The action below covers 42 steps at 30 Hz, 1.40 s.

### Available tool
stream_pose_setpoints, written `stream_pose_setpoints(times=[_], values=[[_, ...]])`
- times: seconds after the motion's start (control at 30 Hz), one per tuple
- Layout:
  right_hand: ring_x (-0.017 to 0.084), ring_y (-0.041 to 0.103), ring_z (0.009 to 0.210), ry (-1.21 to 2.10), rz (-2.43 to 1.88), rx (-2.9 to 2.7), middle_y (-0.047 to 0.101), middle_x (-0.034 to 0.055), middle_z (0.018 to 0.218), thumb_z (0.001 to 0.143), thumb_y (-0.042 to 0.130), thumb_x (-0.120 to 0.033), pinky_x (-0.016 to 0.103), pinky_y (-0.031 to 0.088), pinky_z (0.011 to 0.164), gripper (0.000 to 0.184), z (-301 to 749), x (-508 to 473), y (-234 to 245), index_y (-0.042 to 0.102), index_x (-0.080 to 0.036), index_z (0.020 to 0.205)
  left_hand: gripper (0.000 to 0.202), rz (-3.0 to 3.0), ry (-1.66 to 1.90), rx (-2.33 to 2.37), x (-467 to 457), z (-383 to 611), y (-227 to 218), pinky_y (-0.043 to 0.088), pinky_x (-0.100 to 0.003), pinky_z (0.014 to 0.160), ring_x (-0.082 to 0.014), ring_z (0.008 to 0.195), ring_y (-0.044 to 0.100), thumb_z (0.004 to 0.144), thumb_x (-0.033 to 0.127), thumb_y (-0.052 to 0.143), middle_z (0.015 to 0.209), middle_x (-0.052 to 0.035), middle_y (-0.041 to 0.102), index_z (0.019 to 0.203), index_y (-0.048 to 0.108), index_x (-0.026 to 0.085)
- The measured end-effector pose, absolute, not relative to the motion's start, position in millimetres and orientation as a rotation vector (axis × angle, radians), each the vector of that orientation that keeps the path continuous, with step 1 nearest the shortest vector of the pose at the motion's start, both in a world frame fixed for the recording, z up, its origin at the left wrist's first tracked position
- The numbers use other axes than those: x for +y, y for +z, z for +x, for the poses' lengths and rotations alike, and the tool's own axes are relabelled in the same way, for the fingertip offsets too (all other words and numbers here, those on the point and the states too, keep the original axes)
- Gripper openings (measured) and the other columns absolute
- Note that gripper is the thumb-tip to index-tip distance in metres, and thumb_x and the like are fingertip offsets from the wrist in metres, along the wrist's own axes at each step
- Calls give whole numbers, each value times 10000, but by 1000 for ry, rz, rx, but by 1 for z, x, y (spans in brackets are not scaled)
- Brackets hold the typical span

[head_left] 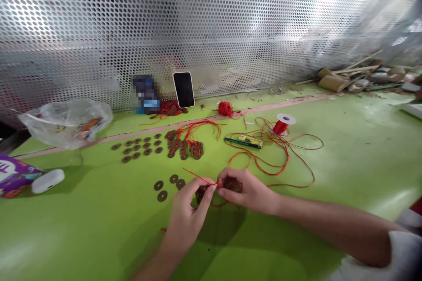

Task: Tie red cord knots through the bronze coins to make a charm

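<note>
Both hands meet low over the green worktop [99,228]. The left hand [186,217] and right hand [244,191] pinch a thin red cord [201,178] threaded on dark coins [201,194]. The cord looks soft, light and slippery; gripping close to the knot seems safest.

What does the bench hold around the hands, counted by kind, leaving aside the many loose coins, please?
Hands: 2, left hand and right hand, pinching a red thread between them.
Phones: 1, phone.
Thread spools: 1, spool.
Thread balls: 1, ball.
Plastic bags: 1, bag.
Cutters: 1, cutter.
Total: 7.
</note>
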State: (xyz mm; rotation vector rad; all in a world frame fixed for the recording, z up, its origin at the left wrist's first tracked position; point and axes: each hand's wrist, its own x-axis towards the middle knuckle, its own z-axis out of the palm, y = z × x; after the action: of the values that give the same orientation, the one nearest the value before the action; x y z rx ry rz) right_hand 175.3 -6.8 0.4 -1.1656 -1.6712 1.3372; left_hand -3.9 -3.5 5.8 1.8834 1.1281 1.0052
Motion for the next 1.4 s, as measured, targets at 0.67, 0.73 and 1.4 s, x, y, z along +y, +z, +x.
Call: stream_pose_setpoints(times=[0.67, 0.73, 1.4], values=[[95, 492, 572, 1422, -1054, -1407, 515, -20, 662, 787, 622, -564, 224, 395, 531, 402, 181, 0, -2, 492, -184, 805, 197, 1734, 794, 1139, -2, -1, 5, 533, -287, 734, -171, 829, 650, 868, 218, 494, 969, -56, 699, 1009, 628, 186], [98, 505, 603, 1404, -1059, -1390, 526, -13, 691, 795, 613, -565, 229, 423, 563, 402, 181, 1, -2, 490, -182, 814, 188, 1686, 803, 1153, 0, -1, 5, 536, -295, 748, -174, 838, 652, 851, 198, 499, 973, -56, 700, 987, 628, 184], [130, 600, 722, 1462, -1165, -1495, 645, 34, 824, 746, 697, -341, 264, 502, 699, 253, 178, 0, 1, 601, -160, 895, 153, 1653, 834, 1173, 4, -3, 2, 536, -292, 747, -175, 826, 667, 865, 254, 515, 968, -52, 702, 945, 627, 187]])
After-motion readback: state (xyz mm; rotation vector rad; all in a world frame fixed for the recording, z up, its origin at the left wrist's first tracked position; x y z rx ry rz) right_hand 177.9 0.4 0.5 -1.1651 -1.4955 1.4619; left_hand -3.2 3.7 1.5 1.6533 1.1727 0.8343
